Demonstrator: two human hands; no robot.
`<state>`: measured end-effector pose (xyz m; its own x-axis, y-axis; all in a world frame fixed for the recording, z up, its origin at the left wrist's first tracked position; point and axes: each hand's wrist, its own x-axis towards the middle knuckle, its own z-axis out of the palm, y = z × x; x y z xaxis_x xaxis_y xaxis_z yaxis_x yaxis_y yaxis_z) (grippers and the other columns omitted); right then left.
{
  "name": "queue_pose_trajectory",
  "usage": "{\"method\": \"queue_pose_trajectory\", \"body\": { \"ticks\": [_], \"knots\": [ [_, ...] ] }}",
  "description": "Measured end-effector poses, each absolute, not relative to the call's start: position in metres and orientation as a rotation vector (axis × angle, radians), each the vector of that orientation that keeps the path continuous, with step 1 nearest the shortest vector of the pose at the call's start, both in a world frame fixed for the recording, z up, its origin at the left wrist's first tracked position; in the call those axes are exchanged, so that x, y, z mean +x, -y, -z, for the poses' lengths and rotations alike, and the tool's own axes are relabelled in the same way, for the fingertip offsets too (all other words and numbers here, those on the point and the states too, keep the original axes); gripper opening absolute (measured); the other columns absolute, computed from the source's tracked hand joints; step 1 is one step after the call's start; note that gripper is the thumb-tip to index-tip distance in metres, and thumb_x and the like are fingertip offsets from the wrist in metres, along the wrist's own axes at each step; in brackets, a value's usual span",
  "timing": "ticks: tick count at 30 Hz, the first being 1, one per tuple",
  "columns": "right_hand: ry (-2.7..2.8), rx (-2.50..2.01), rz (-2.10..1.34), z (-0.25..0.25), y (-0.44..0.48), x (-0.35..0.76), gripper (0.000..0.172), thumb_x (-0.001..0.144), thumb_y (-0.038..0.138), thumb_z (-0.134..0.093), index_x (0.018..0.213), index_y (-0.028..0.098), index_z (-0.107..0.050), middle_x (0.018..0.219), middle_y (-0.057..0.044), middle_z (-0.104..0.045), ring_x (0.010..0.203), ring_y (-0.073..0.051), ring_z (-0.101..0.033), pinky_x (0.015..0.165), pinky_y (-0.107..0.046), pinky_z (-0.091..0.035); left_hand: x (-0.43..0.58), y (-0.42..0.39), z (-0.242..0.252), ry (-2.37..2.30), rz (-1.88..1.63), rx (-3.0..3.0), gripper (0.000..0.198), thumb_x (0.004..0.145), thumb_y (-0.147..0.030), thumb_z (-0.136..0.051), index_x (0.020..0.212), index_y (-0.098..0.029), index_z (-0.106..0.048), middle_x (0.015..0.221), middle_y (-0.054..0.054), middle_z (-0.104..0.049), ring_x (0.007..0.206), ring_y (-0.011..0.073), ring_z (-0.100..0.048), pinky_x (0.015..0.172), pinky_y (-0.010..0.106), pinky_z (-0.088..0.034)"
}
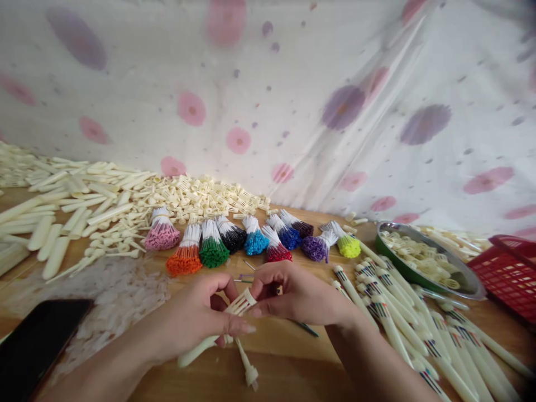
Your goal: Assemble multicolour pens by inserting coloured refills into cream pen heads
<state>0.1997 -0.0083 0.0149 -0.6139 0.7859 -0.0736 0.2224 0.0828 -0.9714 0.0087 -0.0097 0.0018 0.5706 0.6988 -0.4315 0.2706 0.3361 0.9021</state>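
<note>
My left hand [196, 318] is closed around a cream plastic pen barrel [196, 350] whose slotted end [240, 304] points up between my hands. My right hand [293, 293] pinches at that slotted end with fingers curled; a thin dark refill [305, 329] lies under it on the wooden table [285, 363]. A second cream piece with a plug tip [248, 365] lies just below my left hand. Behind my hands stands a row of bundled refills: pink [162, 231], orange [184, 257], green [213, 248], black, blue [255, 237], red, purple and yellow-green [347, 243].
Heaps of cream barrels and small parts [104, 201] cover the back left. Several finished multicolour pens [410, 324] lie at the right. A green-rimmed metal bowl [473, 287] of parts and a red basket [511, 273] stand far right. A black phone [37, 340] lies at the lower left. A dotted cloth [293, 84] hangs behind.
</note>
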Motion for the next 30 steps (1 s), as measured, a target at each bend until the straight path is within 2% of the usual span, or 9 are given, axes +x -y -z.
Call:
{"method": "queue_pose_trajectory", "body": {
  "ticks": [6, 11, 16, 23, 26, 30],
  "knots": [
    [1.903, -1.083, -1.488, -0.017, 0.011, 0.199, 0.010, 0.073, 0.020, -0.063, 0.071, 0.016, -0.054, 0.059, 0.007, -0.044, 0.052, -0.006, -0.036, 0.047, -0.018, -0.029, 0.007, 0.009, 0.000, -1.052, -0.358, 1.317, 0.025, 0.063, -0.029, -0.070, 0.073, -0.019, -0.050, 0.056, -0.007, -0.056, 0.052, 0.0113, -0.052, 0.050, 0.022, -0.036],
    [1.707, -1.055, -1.648, -0.012, 0.010, 0.194, 0.012, 0.074, 0.021, -0.063, 0.072, 0.016, -0.053, 0.059, 0.007, -0.046, 0.050, -0.005, -0.036, 0.046, -0.018, -0.027, 0.006, 0.007, -0.001, -1.130, -0.399, 1.423, 0.028, 0.063, -0.037, -0.070, 0.072, -0.020, -0.050, 0.057, -0.007, -0.055, 0.057, 0.0129, -0.052, 0.052, 0.022, -0.033],
    [1.692, -1.056, -1.685, -0.012, 0.009, 0.195, 0.013, 0.073, 0.022, -0.064, 0.072, 0.015, -0.054, 0.058, 0.008, -0.046, 0.049, -0.004, -0.036, 0.046, -0.018, -0.027, 0.006, 0.006, -0.003, -1.141, -0.408, 1.413, 0.027, 0.062, -0.037, -0.070, 0.070, -0.020, -0.050, 0.058, -0.008, -0.055, 0.059, 0.0138, -0.053, 0.054, 0.022, -0.033],
    [1.902, -1.049, -1.450, -0.017, 0.012, 0.197, 0.004, 0.078, 0.018, -0.058, 0.075, 0.015, -0.058, 0.064, 0.005, -0.049, 0.055, -0.006, -0.040, 0.050, -0.019, -0.032, 0.006, 0.004, 0.000, -1.136, -0.397, 1.411, 0.028, 0.062, -0.038, -0.070, 0.071, -0.020, -0.051, 0.059, -0.007, -0.055, 0.060, 0.0142, -0.052, 0.055, 0.023, -0.034],
    [1.869, -1.040, -1.451, -0.019, 0.012, 0.195, 0.005, 0.076, 0.018, -0.059, 0.073, 0.016, -0.056, 0.063, 0.005, -0.048, 0.054, -0.006, -0.040, 0.049, -0.019, -0.032, 0.005, 0.004, -0.001, -1.125, -0.414, 1.405, 0.027, 0.063, -0.038, -0.070, 0.072, -0.020, -0.051, 0.061, -0.007, -0.056, 0.061, 0.0144, -0.052, 0.057, 0.023, -0.035],
    [1.704, -1.039, -1.551, -0.016, 0.011, 0.190, 0.014, 0.070, 0.019, -0.064, 0.070, 0.017, -0.050, 0.059, 0.007, -0.045, 0.050, -0.005, -0.037, 0.046, -0.018, -0.031, 0.006, 0.005, -0.001, -1.119, -0.440, 1.434, 0.028, 0.063, -0.039, -0.069, 0.074, -0.021, -0.051, 0.061, -0.007, -0.053, 0.060, 0.0136, -0.050, 0.056, 0.023, -0.033]
  ]
}}
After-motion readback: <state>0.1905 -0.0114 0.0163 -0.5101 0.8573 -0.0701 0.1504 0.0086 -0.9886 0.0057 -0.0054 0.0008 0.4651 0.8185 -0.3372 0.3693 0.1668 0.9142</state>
